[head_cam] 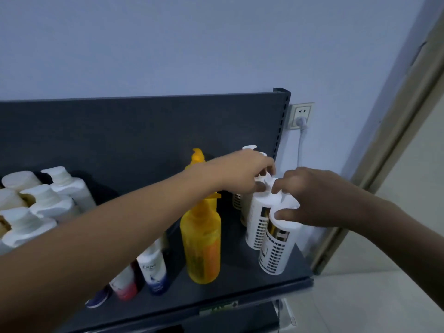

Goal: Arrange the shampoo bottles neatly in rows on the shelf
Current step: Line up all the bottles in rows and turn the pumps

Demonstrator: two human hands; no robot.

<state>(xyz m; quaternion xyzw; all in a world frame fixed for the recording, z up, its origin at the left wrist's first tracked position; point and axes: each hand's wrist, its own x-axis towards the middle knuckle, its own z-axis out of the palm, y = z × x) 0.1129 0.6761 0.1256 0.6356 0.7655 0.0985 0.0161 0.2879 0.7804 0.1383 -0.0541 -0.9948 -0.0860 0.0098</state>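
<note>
Several white pump bottles with gridded labels stand in a row at the right end of the dark shelf [240, 294]. My left hand [242, 171] reaches across and pinches the pump head of the middle white bottle [257, 224]. My right hand [312, 195] grips the top of the front white bottle [276, 251], thumb on its shoulder. Another white pump bottle [248, 150] stands behind, mostly hidden by my left hand. Two yellow pump bottles [201, 246] stand in a line to the left of them.
Small white Dove bottles [152, 267] with blue and red bases stand under my left forearm. A group of white capped bottles [48, 200] fills the left. A wall socket [301, 115] with a plugged cable sits beyond the shelf's right post; a door frame [396, 140] stands at right.
</note>
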